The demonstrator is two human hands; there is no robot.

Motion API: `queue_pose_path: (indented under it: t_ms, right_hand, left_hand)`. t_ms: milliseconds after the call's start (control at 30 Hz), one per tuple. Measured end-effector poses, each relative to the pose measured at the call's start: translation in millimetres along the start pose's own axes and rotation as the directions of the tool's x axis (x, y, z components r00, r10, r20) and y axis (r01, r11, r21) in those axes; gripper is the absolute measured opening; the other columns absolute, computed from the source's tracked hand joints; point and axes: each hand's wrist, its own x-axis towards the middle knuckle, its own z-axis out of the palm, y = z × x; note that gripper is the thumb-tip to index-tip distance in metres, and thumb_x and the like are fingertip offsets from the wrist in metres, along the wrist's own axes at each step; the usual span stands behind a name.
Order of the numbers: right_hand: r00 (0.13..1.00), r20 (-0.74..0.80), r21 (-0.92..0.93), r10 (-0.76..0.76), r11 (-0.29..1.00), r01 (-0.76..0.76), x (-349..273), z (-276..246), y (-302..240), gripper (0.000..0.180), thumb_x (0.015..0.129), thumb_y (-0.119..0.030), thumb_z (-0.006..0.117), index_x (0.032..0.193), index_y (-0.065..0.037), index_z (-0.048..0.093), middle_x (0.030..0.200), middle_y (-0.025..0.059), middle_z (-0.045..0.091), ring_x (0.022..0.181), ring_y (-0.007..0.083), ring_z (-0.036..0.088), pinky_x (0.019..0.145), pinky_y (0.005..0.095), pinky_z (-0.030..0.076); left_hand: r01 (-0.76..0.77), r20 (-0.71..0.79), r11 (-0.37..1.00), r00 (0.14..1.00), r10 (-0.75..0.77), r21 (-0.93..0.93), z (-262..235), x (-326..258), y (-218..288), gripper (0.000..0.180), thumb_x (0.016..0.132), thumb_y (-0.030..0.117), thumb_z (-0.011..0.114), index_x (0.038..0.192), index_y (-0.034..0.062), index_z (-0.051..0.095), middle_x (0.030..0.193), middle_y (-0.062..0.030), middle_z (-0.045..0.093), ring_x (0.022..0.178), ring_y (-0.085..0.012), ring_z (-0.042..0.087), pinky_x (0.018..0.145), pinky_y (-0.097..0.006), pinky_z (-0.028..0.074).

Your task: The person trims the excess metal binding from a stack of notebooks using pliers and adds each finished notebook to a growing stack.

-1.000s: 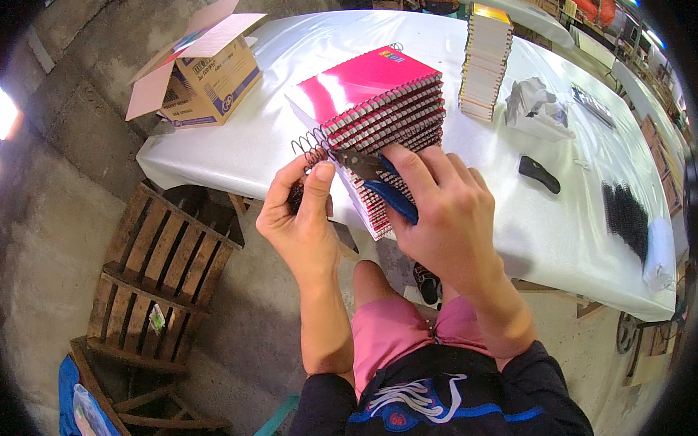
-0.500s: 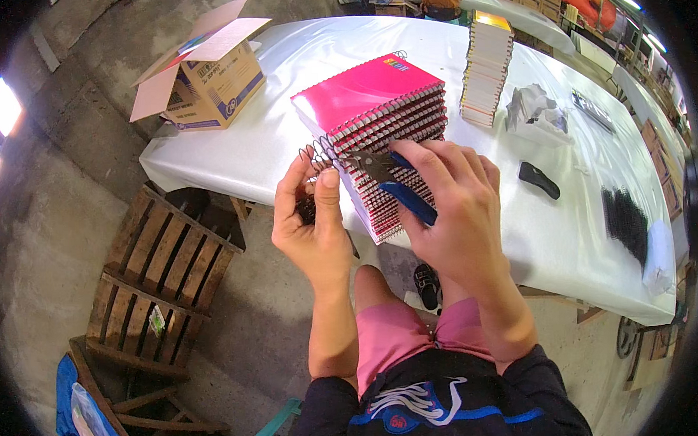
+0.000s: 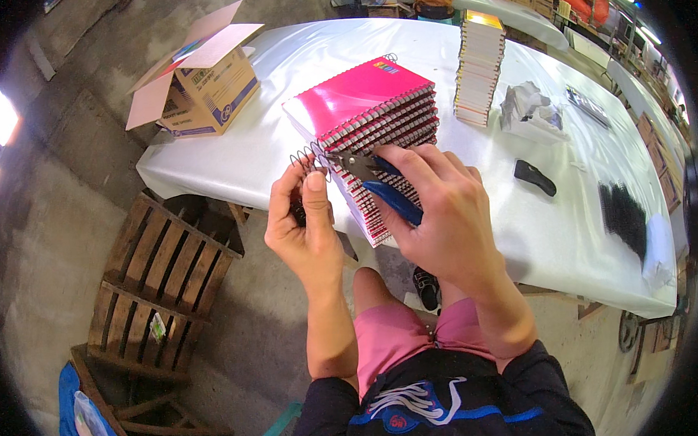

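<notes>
A tall stack of spiral-bound notebooks [image 3: 363,93] with a glossy pink cover on top stands at the table's near edge. My left hand [image 3: 307,239] pinches a dark wire coil [image 3: 307,155] between thumb and fingers, beside the stack's left corner. More of the dark wire is partly hidden in that palm. In my right hand [image 3: 450,210] is a pair of blue-handled wire cutters [image 3: 395,202], held in front of the stack. Their jaws point left and reach the coil's end; I cannot tell whether they touch the wire.
An open cardboard box [image 3: 215,91] stands on the white-covered table [image 3: 230,161] at far left. Farther right are a second notebook stack [image 3: 479,72], crumpled plastic [image 3: 530,110], a black object [image 3: 534,177] and a bundle of black coils [image 3: 623,220]. A wooden slatted chair [image 3: 153,285] stands left.
Both hands have shifted slightly left, with the coil and the cutters still held. The view has also shifted a little, and the coil now sits more clearly left of the stack.
</notes>
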Motion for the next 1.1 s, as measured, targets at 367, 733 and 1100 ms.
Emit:
queue_pose_path:
  t_ms: [367,733,1100]
  right_hand:
    - [0.996,0.076,0.056,0.036,0.998,-0.040,-3,-1,2,0.048,0.062,-0.001,0.069,0.109,-0.009,0.058,0.083,0.0112,0.059,0.075,0.0318,0.061,0.064,0.0390,0.049]
    - [1.000,0.018,0.009,-0.003,1.000,0.003,-3,-3,6,0.048,0.066,-0.008,0.069,0.112,-0.010,0.057,0.097,0.0091,0.058,0.092,0.0293,0.056,0.080,0.0391,0.041]
    - [0.997,-0.054,0.000,-0.049,0.999,0.049,-4,-6,9,0.050,0.068,-0.010,0.069,0.116,-0.012,0.056,0.101,0.0081,0.057,0.095,0.0272,0.054,0.084,0.0375,0.037]
  left_hand:
    - [-0.318,-0.001,0.857,0.937,0.349,0.406,-2,-7,-9,0.026,0.089,0.018,0.061,0.105,-0.0020,0.061,0.091,-0.0043,0.061,0.074,-0.0080,0.052,0.065,-0.020,0.042]
    - [0.101,-0.014,0.843,0.992,-0.127,-0.528,-8,-13,21,0.025,0.093,0.015,0.050,0.110,-0.0042,0.050,0.088,-0.0074,0.050,0.066,-0.0125,0.045,0.051,-0.019,0.038]
    - [0.529,0.219,0.330,0.728,-0.649,-0.782,-29,19,8,0.021,0.088,0.022,0.059,0.092,0.0023,0.056,0.095,-0.0112,0.059,0.082,-0.0189,0.061,0.055,-0.023,0.055]
